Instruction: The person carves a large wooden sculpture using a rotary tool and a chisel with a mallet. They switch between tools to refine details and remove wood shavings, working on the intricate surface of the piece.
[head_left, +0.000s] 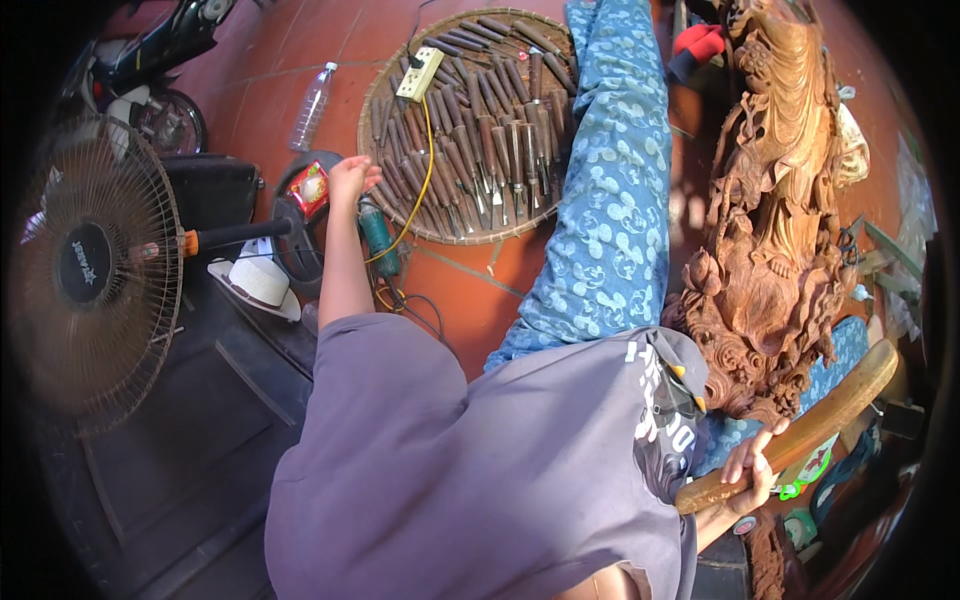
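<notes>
My left hand (354, 178) is stretched out at the near left rim of a round woven tray (365, 130). Its fingers are loosely bent and apart, and I see nothing in them. Many carving chisels (470, 130) with brown wooden handles lie in the tray, blades mostly toward me. Beside this hand are a red packet (308, 190) and a green power tool (377, 240). At the right, my right hand (752, 478) is wrapped round a long wooden mallet (820, 420), which slants up to the right. Next to it lies a large carved wooden figure (775, 250) with robe folds and scrollwork.
A power strip (419, 75) with a yellow cord rests on the tray's rim. Near it stand a clear plastic bottle (313, 108), a fan (90, 265) and a white hat (258, 280). My leg in blue patterned trousers (615, 190) lies between tray and carving.
</notes>
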